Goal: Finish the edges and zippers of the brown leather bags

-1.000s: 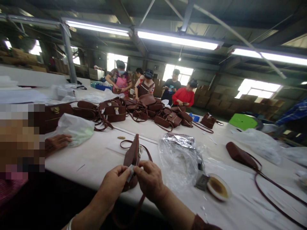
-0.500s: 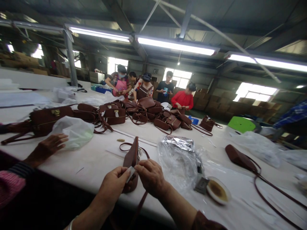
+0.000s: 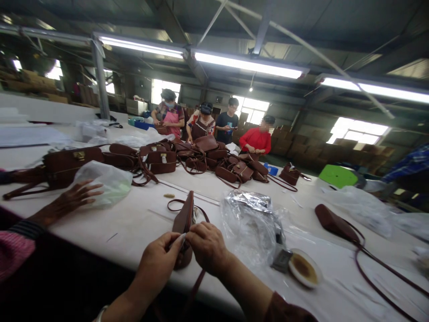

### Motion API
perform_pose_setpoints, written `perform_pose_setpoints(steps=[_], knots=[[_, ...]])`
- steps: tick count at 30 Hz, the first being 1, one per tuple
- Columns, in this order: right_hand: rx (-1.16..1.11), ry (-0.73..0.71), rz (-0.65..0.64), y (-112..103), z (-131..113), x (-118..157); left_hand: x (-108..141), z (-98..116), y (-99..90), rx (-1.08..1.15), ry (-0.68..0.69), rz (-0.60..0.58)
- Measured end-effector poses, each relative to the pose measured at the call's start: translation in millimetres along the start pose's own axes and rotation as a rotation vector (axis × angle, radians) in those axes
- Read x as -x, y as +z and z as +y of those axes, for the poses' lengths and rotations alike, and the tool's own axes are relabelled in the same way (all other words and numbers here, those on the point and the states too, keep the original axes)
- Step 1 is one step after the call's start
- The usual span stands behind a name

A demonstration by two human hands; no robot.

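A brown leather bag (image 3: 183, 219) stands on edge at the table's near side, its thin strap looped behind it and another length hanging over the front edge. Both of my hands meet at its near end. Closed fingers of my left hand (image 3: 161, 259) pinch a small pale piece (image 3: 182, 238) against the bag. My right hand (image 3: 209, 247) touches it from the right, fingers closed together; what they grip is hidden.
Brown bags (image 3: 161, 158) lie heaped across the white table (image 3: 134, 232). Clear plastic (image 3: 248, 223), a round dish (image 3: 304, 268) and another bag (image 3: 335, 223) lie right. A co-worker's hand (image 3: 72, 201) reaches in left; several people stand behind the table.
My hands have drawn closer together over the small pale piece, and less of it shows. At left the co-worker's hand has shifted slightly right with its fingers more spread.
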State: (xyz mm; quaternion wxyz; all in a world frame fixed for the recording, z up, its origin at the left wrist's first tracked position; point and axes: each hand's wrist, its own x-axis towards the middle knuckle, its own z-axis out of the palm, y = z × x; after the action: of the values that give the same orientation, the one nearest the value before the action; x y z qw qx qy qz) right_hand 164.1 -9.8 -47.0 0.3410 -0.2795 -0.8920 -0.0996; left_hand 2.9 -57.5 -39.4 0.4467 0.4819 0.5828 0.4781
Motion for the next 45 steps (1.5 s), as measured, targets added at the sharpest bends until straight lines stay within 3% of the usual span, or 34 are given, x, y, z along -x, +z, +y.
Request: perform_pose_setpoints(steps=[5, 12, 28, 35, 41, 45], knots=[[-0.059, 0.04, -0.103, -10, 1, -13, 5, 7, -6.1, -0.204, 0.115, 0.003], [-0.015, -0.036, -0.269, -18, 5, -28, 7, 0, -10.5, -0.267, 0.153, -0.017], [0.047, -0.173, -0.193, -16, 8, -21, -7, 15, -12.9, -0.59, 0.216, -0.131], [0.03, -0.213, -0.144, -10, 13, -13, -14, 16, -12.5, -0.054, -0.258, -0.371], [0.027, -0.238, -0.117, -14, 14, -11, -20, 15, -21.0, 0.199, -0.383, -0.488], [0.026, -0.284, -0.105, -17, 15, -10, -24, 10, -23.7, 0.31, -0.43, -0.507]])
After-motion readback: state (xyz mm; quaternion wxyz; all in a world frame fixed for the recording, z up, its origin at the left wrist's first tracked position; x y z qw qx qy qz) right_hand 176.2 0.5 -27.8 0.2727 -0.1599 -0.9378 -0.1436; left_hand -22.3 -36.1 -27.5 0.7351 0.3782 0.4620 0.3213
